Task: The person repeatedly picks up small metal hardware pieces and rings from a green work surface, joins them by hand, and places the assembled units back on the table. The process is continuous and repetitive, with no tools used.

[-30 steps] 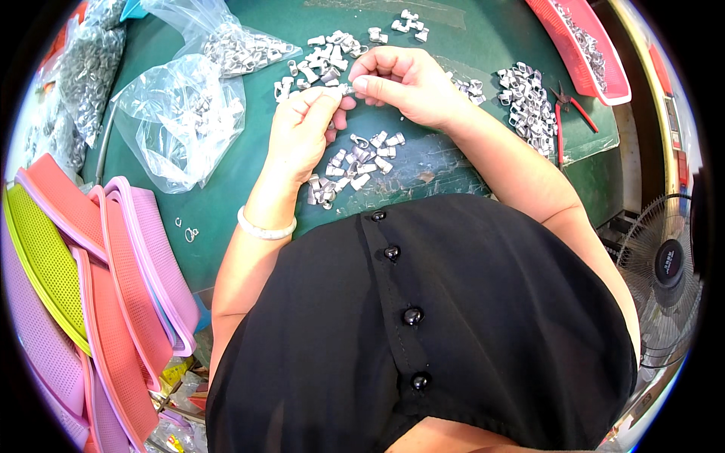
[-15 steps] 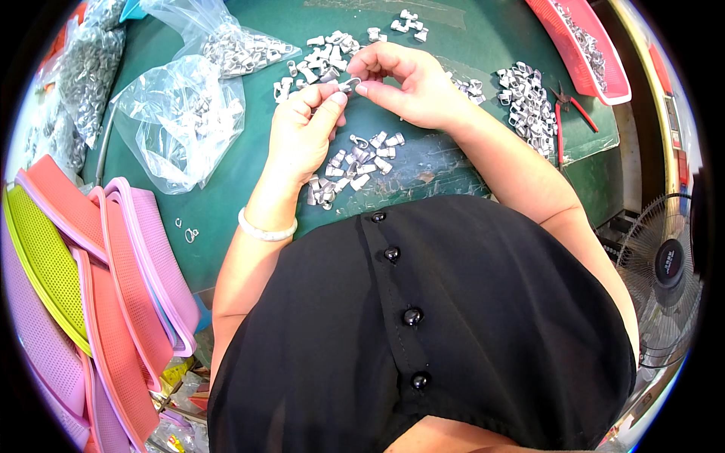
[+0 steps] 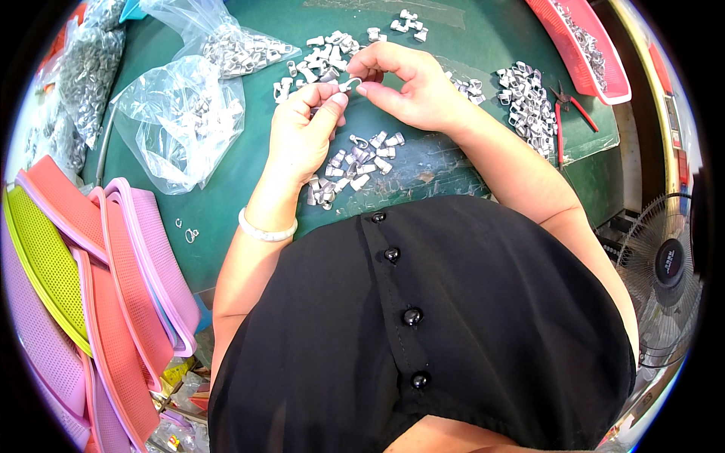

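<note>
Fingertips of your left hand [image 3: 303, 128] and right hand [image 3: 411, 90] meet over the green table mat [image 3: 226, 211], both pinching one small silver metal clip [image 3: 349, 84] between them, held just above the mat. Below your hands lies a loose heap of similar silver clips [image 3: 351, 166]. Clear plastic bags of clips [image 3: 181, 121] sit to your left, red-handled pliers [image 3: 566, 113] to your right.

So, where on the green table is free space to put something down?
Bare green mat lies between the clear plastic bags and the left hand. Another bare strip runs between the top metal pieces and the red tray. It is crowded around both hands and by the right pile.
</note>
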A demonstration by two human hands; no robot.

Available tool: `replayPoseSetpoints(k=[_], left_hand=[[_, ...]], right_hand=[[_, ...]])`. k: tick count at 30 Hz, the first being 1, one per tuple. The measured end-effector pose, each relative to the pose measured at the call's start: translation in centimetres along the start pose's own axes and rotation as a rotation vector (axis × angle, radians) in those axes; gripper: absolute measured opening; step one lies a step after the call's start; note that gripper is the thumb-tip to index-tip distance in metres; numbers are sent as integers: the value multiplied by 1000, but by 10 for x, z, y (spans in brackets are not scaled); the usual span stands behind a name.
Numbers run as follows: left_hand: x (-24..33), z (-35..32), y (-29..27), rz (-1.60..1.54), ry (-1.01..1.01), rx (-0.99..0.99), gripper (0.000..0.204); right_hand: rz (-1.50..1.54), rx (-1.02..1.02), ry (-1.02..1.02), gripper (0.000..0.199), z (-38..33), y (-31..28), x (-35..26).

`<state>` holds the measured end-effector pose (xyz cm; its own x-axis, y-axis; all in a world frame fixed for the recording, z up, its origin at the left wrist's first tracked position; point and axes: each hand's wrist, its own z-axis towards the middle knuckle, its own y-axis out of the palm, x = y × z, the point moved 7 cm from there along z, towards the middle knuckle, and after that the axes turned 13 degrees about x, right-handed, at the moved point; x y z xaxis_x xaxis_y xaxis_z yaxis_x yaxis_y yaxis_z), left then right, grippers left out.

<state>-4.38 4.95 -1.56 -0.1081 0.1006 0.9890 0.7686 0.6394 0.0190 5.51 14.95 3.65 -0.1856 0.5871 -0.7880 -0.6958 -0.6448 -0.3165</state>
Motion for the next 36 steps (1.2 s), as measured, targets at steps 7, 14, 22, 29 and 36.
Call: replayPoseSetpoints(k=[7,14,22,29,36], left_hand=[[4,-2,1,-9,2,-4,15],[5,-1,0,-51,26,41,14],[10,-2,-3,-14,132,75,15],[12,-3,-2,-55,157,71,16],[13,-2,0,-79,161,55,19]], right_hand=[[10,34,-29,22,1,-1,-3],[21,11,-26,31,-1,1,-2],[140,25,24,36,-3,5,-3],[170,53,50,38,-2,3,-6],[139,64,-4,39,-2,-1,-11]])
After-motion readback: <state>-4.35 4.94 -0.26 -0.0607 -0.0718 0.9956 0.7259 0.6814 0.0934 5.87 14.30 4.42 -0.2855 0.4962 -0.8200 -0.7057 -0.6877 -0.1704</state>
